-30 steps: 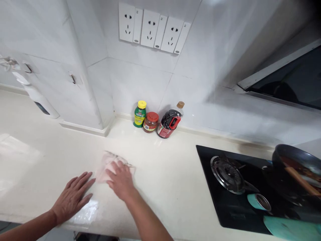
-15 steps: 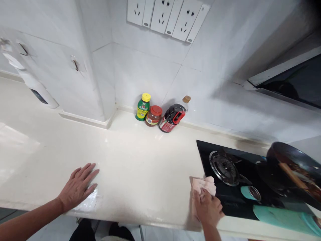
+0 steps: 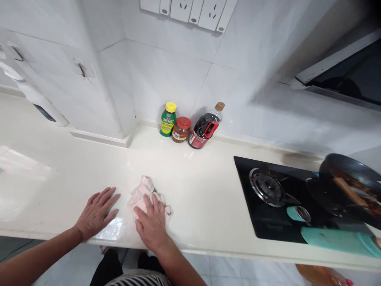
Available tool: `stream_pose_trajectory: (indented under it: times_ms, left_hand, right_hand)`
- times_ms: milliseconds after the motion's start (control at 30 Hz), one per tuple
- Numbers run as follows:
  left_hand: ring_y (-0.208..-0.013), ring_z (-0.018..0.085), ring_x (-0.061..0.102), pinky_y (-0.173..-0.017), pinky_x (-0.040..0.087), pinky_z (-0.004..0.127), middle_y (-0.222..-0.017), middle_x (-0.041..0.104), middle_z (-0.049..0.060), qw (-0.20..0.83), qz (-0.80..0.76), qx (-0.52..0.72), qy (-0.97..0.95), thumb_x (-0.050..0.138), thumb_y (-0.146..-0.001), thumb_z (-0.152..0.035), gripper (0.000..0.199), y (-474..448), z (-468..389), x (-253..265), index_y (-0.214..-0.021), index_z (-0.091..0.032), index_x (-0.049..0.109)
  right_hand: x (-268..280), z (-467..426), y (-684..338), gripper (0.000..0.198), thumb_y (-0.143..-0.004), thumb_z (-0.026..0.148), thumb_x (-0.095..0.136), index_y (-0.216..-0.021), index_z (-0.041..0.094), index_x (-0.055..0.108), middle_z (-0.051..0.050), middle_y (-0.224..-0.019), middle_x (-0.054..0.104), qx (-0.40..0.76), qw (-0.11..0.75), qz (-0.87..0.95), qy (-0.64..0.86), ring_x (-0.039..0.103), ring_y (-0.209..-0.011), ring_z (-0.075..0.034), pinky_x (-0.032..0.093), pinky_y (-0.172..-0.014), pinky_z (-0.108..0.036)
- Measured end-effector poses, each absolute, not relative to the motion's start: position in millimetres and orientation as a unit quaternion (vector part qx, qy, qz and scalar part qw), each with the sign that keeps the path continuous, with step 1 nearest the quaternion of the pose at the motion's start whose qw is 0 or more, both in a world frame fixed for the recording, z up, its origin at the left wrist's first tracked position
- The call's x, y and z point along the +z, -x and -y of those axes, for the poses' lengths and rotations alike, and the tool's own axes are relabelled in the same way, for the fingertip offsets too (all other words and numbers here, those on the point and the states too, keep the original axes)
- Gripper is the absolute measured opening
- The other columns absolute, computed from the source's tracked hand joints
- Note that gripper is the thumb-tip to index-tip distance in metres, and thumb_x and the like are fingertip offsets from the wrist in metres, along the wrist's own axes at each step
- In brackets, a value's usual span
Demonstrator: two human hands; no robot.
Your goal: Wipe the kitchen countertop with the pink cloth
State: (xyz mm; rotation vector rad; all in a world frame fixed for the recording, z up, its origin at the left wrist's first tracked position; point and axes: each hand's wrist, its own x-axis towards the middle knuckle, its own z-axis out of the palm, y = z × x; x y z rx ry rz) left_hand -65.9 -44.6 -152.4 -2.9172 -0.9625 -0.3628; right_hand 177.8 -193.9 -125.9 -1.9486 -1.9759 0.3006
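Under my right hand [image 3: 152, 222] lies a crumpled pale pink cloth [image 3: 143, 190], pressed against the cream countertop [image 3: 205, 198]. The fingers are bent over the cloth, and part of it sticks out beyond them toward the wall. To its left, my left hand [image 3: 97, 210] rests flat on the counter with its fingers stretched out, holding nothing. A short gap separates the left fingertips from the cloth.
Against the wall stand a green bottle with a yellow cap [image 3: 168, 120], a red-lidded jar [image 3: 181, 130] and a dark sauce bottle [image 3: 203, 130]. On the right, a black gas stove [image 3: 262, 226] bears a wok [image 3: 330, 171], a turquoise-sided can [image 3: 294, 213] and a turquoise item [image 3: 333, 238].
My right hand has carried the cloth left across the counter, from the stove's edge to near my left hand. The left hand stays flat in about the same place. The view has tilted slightly down.
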Motion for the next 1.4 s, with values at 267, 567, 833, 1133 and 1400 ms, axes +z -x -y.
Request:
stream_pose_trajectory:
  times_ms: [267, 567, 833, 1133, 1400]
  left_hand:
    - [-0.145, 0.032, 0.041, -0.115, 0.031, 0.050, -0.156, 0.048, 0.012, -0.009, 0.322, -0.104, 0.941, 0.047, -0.097, -0.049, 0.051, 64, 45, -152, -0.142, -0.025, 0.053]
    - [-0.146, 0.034, 0.039, -0.115, 0.031, 0.052, -0.156, 0.047, 0.013, -0.023, 0.327, -0.095, 0.940, 0.046, -0.098, -0.048, 0.052, 63, 46, -150, -0.143, -0.023, 0.053]
    - [-0.144, 0.037, 0.042, -0.114, 0.032, 0.055, -0.157, 0.046, 0.013, -0.018, 0.314, -0.111, 0.943, 0.041, -0.099, -0.052, 0.055, 63, 43, -152, -0.144, -0.023, 0.049]
    - [-0.142, 0.038, 0.045, -0.112, 0.036, 0.058, -0.159, 0.043, 0.011, -0.004, 0.308, -0.121, 0.944, 0.045, -0.097, -0.049, 0.060, 62, 41, -154, -0.153, -0.030, 0.035]
    - [-0.135, 0.034, 0.054, -0.107, 0.041, 0.054, -0.155, 0.050, 0.005, 0.035, 0.308, -0.129, 0.942, 0.054, -0.091, -0.052, 0.075, 66, 39, -157, -0.159, -0.039, 0.024]
  right_hand:
    - [-141, 314, -328, 0.049, -0.096, 0.051, 0.048, -0.140, 0.033, 0.058, -0.013, -0.144, 0.051, -0.028, 0.036, 0.413, 0.909, 0.051, -0.115, -0.038, 0.041, -0.093, -0.058]
    - [-148, 387, -365, 0.055, -0.096, 0.058, 0.035, -0.113, 0.019, 0.068, -0.022, -0.127, 0.056, -0.088, 0.009, 0.187, 0.978, 0.049, -0.111, -0.042, 0.045, -0.084, -0.059]
    - [-143, 328, -246, 0.021, -0.089, 0.038, 0.058, -0.103, 0.025, 0.066, -0.014, -0.127, 0.057, -0.001, 0.131, 0.495, 0.859, 0.047, -0.122, -0.038, 0.039, -0.096, -0.054]
    - [-159, 413, -373, 0.051, -0.093, 0.059, 0.036, -0.122, 0.024, 0.060, -0.018, -0.143, 0.053, -0.085, 0.097, 0.160, 0.979, 0.046, -0.128, -0.044, 0.039, -0.098, -0.065]
    - [-168, 342, -433, 0.063, -0.093, 0.065, 0.027, -0.127, 0.020, 0.057, -0.018, -0.152, 0.044, -0.055, 0.078, 0.243, 0.965, 0.042, -0.129, -0.044, 0.036, -0.105, -0.064]
